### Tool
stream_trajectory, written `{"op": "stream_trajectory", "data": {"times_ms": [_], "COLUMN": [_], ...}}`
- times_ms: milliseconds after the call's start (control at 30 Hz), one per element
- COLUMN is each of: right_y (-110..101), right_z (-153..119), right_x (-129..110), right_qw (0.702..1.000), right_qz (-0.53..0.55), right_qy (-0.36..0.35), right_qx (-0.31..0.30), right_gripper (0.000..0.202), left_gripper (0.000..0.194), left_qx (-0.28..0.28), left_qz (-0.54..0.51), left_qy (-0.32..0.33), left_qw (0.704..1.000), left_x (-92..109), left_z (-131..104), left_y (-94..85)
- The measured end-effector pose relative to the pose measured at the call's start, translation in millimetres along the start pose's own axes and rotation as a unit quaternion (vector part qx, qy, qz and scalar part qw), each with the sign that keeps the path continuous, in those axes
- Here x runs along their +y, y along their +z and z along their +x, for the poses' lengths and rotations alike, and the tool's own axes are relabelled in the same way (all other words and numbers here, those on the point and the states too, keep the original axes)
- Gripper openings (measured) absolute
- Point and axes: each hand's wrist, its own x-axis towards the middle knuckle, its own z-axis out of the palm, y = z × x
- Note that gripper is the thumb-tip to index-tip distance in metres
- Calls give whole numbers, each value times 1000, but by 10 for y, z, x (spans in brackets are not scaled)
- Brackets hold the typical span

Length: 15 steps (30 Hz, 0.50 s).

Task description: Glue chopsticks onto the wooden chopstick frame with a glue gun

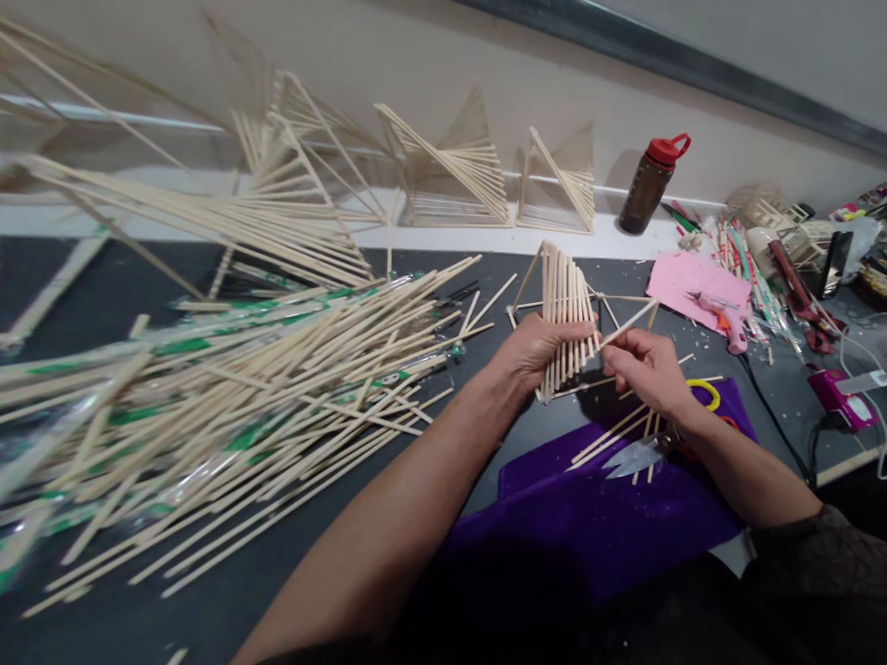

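A small frame of wooden sticks [565, 296] stands on the dark table, its slats set side by side in a fan. My left hand [544, 346] grips its slatted side, thumb across the front. Against the frame's right side, my right hand [641, 365] is closed in a pinch on a wooden stick [629, 323] that slants up to the right; whether it is joined to the frame I cannot tell. Below my right hand, scissors [644, 454] with a yellow and red handle lie with several short sticks [610, 436] on a purple cloth [540, 526].
Loose sticks and plastic wrappers [277, 406] cover the left. Twisted stick structures [457, 175] line the wall beside a red-capped bottle [648, 185]. At right, a pink glue gun [724, 314] rests by a pink sheet [675, 277]; its black cord [772, 416] runs toward a purple adapter [842, 399].
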Motion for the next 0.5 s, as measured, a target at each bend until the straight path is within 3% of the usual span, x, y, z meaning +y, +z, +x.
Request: {"op": "stream_trajectory", "data": {"times_ms": [500], "right_y": [70], "right_z": [41], "right_x": [23], "right_qw": [1000], "right_qz": [-12], "right_qy": [-25], "right_qx": [9], "right_gripper": [20], "left_gripper": [22], "left_qx": [22], "left_qz": [-1], "left_qy": [-2], "left_qw": [1000], "left_x": [-2], "left_z": [1], "left_y": [14]}}
